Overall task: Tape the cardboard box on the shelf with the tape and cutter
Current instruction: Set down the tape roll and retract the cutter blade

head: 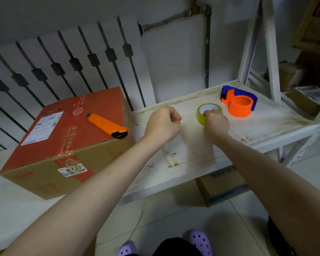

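Shelf [266, 126]: white, stained, carries everything in play.

Cardboard box [63, 137]: sits at the shelf's left end, red printed top, brown sides, shipping label on top and a numbered sticker on the near face. An older tape strip crosses the top seam. I judge it stiff and fairly light, easiest steadied with a flat palm on top.

Tape dispenser [238, 102]: orange and blue, near the shelf's back right corner, untouched.

Cutter [107, 125]: orange with a black tip, lying on the box top toward its right edge. Hard plastic body; I would grip it mid-handle.

Tape [207, 111]: yellow-green roll, pale core, mid-shelf just beside the dispenser. Light, rigid ring, sticky free end; best held through the core.

Right hand [216, 124]: fingers closed over the roll's near rim.

Left hand [163, 122]: curled into a loose fist over bare shelf, holding nothing I can see.
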